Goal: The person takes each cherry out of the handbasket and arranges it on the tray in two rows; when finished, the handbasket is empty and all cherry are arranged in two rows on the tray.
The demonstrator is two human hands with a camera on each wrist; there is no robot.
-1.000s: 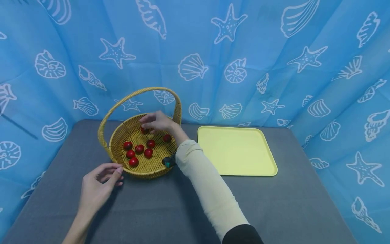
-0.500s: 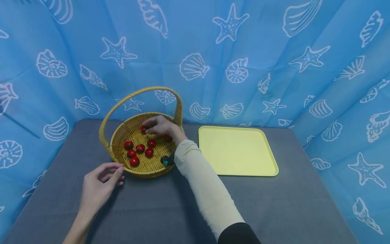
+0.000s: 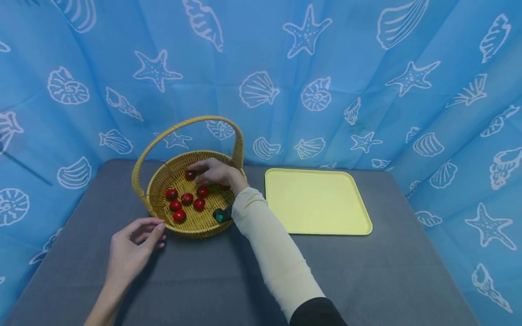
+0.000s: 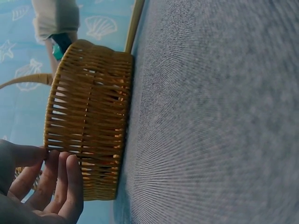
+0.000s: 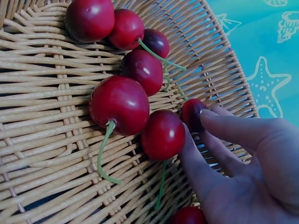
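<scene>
One cherry (image 5: pixel 193 115) pinched at the far side of a wicker basket (image 3: pixel 197 233), the other hand minding the rim.
The right hand (image 3: pixel 216 172) reaches in over the near side, thumb and fingertips closed on that cherry; the other cherries (image 3: pixel 179 216) lie loose on the woven floor, so a fingertip pinch seems the way to take one without disturbing its neighbors. The left hand (image 3: pixel 132 242) pinches the near-left rim between thumb and fingertips, its other fingers bent alongside, probably to keep so light a basket from sliding. The tall handle (image 3: pixel 187 120) arches above, leaving the near side open to reach over. A pale yellow tray (image 3: pixel 322 203) lies flat just to the right, on the same gray tablecloth (image 3: pixel 359 280). Behind hangs a blue curtain (image 3: pixel 261 40) printed with white starfish and shells.
</scene>
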